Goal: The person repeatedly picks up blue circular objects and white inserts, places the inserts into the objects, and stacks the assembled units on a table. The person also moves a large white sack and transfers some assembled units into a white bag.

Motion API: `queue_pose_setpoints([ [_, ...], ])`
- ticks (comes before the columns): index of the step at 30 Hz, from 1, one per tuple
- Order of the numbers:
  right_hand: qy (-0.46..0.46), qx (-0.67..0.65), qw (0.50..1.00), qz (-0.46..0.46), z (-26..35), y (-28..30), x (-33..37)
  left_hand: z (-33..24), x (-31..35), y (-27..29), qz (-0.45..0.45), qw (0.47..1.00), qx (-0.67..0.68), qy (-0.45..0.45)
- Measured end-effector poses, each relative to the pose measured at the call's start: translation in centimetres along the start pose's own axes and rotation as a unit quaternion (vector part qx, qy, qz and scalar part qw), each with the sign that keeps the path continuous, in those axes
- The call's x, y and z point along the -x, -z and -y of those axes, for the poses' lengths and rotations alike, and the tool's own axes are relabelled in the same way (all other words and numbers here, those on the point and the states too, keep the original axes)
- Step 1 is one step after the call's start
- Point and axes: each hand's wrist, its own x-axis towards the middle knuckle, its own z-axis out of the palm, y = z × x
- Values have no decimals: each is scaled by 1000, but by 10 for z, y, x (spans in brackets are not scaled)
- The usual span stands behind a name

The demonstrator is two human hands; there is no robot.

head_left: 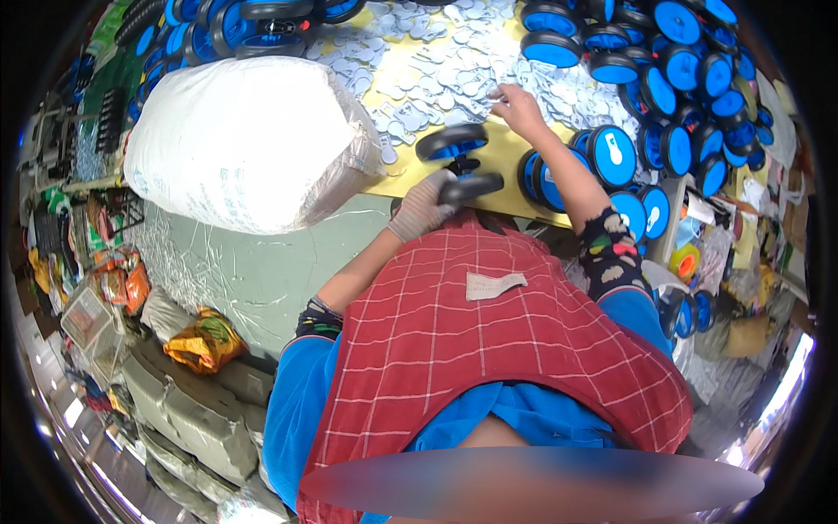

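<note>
My left hand (pixel 422 208), in a pale knitted glove, is closed round the lower part of a wheel pair (pixel 451 141) near the table edge in front of my apron. Two black-rimmed wheels sit on either side of its dark middle piece. My bare right hand (pixel 518 113) reaches farther out over many loose grey key-shaped pieces (pixel 445 77). Its thumb and fingers are drawn together; what is between them is too small to make out. Right of the held pair, beside my right forearm, stand blue-faced wheels (pixel 611 157), one bearing a pale key-shaped piece.
The yellow-topped table (pixel 406 166) carries a big stuffed white sack (pixel 244 144) on the left. Stacks of blue and black wheels (pixel 681 70) crowd the far right, with more wheels (pixel 236 26) at the far left. Bags and a plastic crate (pixel 87 316) lie on the left.
</note>
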Motion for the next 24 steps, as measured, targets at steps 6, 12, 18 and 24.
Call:
queue_pose_setpoints([
  [6,183,93,973,-106,-34,-31,-35,69,10,-40,-8,914,-393,-99],
  [12,143,-63,974,-165,-26,9,-19,91,21,-28,-6,965,-232,121],
  [18,196,-194,957,90,54,10,83,62,9,-31,-142,983,42,112],
  [24,246,73,963,-86,95,-12,116,36,-47,1,-149,980,76,104],
])
